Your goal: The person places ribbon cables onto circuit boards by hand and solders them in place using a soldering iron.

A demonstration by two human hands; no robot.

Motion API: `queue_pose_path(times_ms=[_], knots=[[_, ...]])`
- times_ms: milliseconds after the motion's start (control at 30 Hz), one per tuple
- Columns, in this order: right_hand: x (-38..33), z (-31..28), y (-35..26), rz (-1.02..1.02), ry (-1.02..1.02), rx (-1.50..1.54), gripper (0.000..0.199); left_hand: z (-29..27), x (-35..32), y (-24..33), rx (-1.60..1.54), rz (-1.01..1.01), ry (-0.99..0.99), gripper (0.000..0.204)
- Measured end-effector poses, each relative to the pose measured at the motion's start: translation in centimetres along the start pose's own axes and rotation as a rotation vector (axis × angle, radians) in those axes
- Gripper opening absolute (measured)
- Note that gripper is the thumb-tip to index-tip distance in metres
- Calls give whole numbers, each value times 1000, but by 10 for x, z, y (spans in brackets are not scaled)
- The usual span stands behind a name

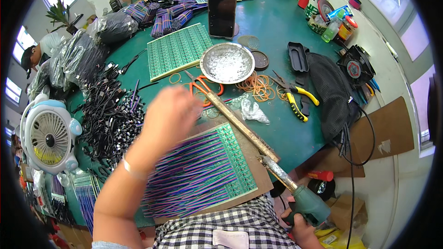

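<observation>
My right hand [302,230] grips the green handle of a soldering gun [311,205] at the lower right. The gun's metal barrel rests near the end of a long wooden strip [240,125]. My left hand [173,110] hovers over the table's middle, near orange-handled scissors [203,85]. Motion blurs its fingers, so whether they hold anything cannot be made out. Below it lies a green circuit board panel [237,157] on a brown board [264,180]. Rows of purple, blue and dark wires [189,175] run leftward from the panel.
A metal bowl [227,63] of silvery bits stands before an upright phone [222,11]. Another green panel [177,48], rubber bands [258,87], yellow-handled pliers [295,103] and a plastic bag [254,112] lie around. Black cables [108,110] and a fan [50,136] occupy the left.
</observation>
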State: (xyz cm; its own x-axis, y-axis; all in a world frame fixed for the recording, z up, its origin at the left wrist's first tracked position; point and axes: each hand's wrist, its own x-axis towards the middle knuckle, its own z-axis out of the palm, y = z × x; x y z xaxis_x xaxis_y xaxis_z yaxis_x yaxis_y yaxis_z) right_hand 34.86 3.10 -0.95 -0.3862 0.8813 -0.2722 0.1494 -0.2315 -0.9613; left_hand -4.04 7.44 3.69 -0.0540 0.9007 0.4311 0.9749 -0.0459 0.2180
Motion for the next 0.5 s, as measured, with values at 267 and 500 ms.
queue_pose_path(times_ms=[267, 500], knots=[[2, 4, 2, 22, 95, 21, 53, 12, 51, 9, -107, 57, 6, 9], [3, 5, 1, -74, 121, 43, 53, 40, 89, -12, 0, -33, -88, 13]])
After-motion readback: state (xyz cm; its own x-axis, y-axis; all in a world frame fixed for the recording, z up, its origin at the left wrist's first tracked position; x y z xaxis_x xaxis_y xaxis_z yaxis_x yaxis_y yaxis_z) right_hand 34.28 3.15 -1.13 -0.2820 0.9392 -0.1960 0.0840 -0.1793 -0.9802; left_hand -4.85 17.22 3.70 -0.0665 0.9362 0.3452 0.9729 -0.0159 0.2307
